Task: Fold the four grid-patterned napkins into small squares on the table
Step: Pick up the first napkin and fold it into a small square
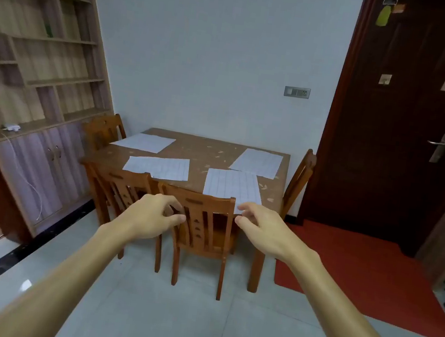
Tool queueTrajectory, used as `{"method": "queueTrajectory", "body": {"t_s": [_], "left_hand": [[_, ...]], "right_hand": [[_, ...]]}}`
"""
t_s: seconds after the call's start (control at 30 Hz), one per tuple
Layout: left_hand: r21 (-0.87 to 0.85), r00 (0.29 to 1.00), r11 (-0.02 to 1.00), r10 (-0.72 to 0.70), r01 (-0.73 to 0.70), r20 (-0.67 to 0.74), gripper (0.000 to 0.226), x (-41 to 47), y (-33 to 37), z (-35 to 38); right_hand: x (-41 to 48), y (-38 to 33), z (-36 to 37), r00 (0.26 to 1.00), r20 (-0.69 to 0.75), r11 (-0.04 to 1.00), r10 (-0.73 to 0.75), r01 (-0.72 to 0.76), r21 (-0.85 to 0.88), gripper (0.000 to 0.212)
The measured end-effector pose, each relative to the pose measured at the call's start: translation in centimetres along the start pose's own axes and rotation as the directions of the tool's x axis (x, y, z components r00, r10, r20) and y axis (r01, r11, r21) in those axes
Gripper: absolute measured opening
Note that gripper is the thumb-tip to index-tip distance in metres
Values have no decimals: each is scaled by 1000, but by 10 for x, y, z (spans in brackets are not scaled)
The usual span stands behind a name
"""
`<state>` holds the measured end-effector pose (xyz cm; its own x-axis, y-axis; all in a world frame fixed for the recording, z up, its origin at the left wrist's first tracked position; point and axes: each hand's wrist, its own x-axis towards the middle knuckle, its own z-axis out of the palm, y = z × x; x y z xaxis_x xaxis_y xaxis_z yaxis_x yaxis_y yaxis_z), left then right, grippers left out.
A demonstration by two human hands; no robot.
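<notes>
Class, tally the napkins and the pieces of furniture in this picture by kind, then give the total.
Napkins: 4
Chairs: 4
Table: 1
Total: 9

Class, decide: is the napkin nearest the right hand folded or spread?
Spread: the napkin lies flat on the table as one full sheet.
</notes>
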<state>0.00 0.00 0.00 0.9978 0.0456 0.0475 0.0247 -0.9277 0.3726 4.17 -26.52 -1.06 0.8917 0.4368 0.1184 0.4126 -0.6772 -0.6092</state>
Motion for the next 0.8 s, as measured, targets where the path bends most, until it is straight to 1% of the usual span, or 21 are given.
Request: {"method": "queueTrajectory", "body": {"t_s": [0.17, 0.3, 0.47, 0.63, 0.8], "left_hand": [[-10, 1000, 1000, -4, 4, -11, 40, 24, -60, -25], [-46, 999, 999, -12, 10, -39, 35, 41, -103, -48], [-88, 998, 996, -19, 14, -52, 37, 58, -153, -65], [-105, 999, 994, -42, 40, -20, 32, 83, -193, -68], [-85, 998, 994, -67, 69, 18, 31, 130, -230, -62]], "right_hand": [[52, -39, 26, 1000, 8, 1000, -15, 15, 8, 48], [94, -71, 48, 1000, 18, 998, -18, 17, 63, 48], [137, -101, 80, 998, 38, 995, -49, 45, 87, 46], [183, -110, 107, 995, 70, 996, -65, 59, 72, 45], [244, -105, 131, 992, 109, 997, -55, 48, 66, 45]]}}
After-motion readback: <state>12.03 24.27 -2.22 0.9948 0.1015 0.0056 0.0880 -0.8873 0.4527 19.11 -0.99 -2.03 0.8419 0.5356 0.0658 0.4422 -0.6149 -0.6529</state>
